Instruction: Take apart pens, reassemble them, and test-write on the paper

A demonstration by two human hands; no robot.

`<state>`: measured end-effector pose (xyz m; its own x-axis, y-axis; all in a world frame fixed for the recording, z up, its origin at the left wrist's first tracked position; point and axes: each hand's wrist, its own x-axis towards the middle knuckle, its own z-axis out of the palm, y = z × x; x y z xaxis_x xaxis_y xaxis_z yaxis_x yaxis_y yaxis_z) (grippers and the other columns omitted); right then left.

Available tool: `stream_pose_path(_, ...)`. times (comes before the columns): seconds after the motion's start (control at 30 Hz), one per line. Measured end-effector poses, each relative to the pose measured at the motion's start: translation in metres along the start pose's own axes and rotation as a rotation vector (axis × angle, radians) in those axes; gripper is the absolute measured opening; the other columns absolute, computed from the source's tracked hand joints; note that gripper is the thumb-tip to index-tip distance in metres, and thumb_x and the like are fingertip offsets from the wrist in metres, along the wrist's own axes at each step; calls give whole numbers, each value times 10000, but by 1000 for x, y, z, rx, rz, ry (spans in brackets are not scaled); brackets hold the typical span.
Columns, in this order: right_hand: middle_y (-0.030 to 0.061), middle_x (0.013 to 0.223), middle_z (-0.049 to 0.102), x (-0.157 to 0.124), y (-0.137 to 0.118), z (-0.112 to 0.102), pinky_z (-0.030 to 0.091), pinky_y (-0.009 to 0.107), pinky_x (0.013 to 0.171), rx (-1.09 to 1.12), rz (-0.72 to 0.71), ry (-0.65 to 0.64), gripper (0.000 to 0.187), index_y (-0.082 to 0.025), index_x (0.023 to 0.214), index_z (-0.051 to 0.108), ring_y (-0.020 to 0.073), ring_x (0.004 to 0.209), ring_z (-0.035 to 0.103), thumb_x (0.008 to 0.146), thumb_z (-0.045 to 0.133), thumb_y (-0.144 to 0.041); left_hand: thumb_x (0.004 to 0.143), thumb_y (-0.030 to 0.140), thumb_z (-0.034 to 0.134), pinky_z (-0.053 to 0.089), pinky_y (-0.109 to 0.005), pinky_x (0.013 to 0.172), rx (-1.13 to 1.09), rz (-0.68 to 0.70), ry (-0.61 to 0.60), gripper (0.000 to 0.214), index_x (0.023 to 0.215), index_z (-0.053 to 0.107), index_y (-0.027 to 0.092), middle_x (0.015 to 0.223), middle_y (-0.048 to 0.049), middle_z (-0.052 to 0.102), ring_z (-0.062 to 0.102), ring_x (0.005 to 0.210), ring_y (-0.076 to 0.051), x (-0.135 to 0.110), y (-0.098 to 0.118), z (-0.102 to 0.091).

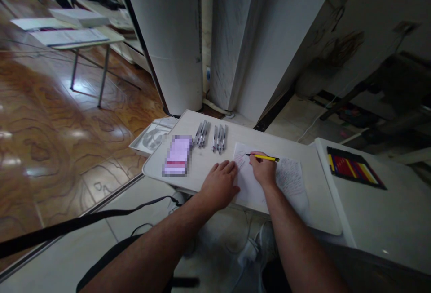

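Observation:
My right hand (262, 169) is closed around a yellow pen (266, 157) with a dark tip and dark end. The tip points left, at the upper part of a white sheet of paper (251, 189). Reddish lines of handwriting show left of the pen, and the right half carries dense dark writing. My left hand (220, 184) lies flat with fingers stretched out, at the left edge of the sheet. Beyond it on the small white table (198, 169), several clear pens lie in two groups, a left group (202, 133) and a right group (219, 138).
A blurred-out phone-like rectangle (178, 156) lies at the table's left end. A shallow white box (141, 142) sits beyond that end. At right, a white surface (377, 221) bears a dark case with coloured sticks (357, 167). Behind stand a white cabinet (168, 37) and a folding table (117, 37).

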<state>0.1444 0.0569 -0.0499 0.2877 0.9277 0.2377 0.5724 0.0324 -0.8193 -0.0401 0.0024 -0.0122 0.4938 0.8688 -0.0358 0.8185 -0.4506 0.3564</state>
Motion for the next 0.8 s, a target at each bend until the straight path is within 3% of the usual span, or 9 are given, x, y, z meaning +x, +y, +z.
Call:
stream_pose_path(0.1, 63, 718, 736, 2, 4, 3, 509, 278, 622, -16, 16, 56, 285, -173, 902, 740, 191, 641, 673, 774, 567, -361, 821, 407, 619, 261, -447, 1158, -1, 4, 4, 636, 1394, 467, 176, 1511, -88, 412, 328, 1399, -287, 0, 0, 0)
stream_pose_path(0.27, 59, 725, 739, 0, 3, 2, 514, 272, 619, 25, 5, 38, 273, -174, 897, 740, 192, 654, 678, 767, 582, -355, 823, 408, 619, 251, -448, 1160, -12, -3, 7, 627, 1395, 463, 203, 1511, -80, 413, 326, 1401, -280, 0, -1, 3)
stream_pose_path(0.5, 48, 679, 724, -4, -4, -2, 494, 259, 583, 65, -24, -105, 202, -181, 791, 732, 189, 623, 662, 740, 616, -338, 827, 406, 619, 251, -463, 1156, -8, 4, 13, 630, 1399, 455, 197, 1507, -84, 416, 328, 1398, -285, 0, -1, 4)
stream_pose_path(0.7, 61, 743, 740, 2, 4, 3, 509, 280, 631, -16, 15, 46, 287, -177, 911, 738, 189, 650, 669, 786, 566, -369, 825, 408, 621, 254, -459, 1157, -7, 3, -3, 647, 1408, 443, 191, 1520, -87, 397, 321, 1402, -284, -1, -1, 2)
stream_pose_path(0.8, 55, 734, 740, 2, 5, 4, 514, 277, 631, -4, 13, 47, 286, -184, 918, 738, 190, 658, 672, 783, 567, -369, 824, 404, 619, 257, -461, 1158, -7, 1, -5, 649, 1408, 443, 184, 1520, -85, 398, 319, 1403, -285, -1, 0, 1)
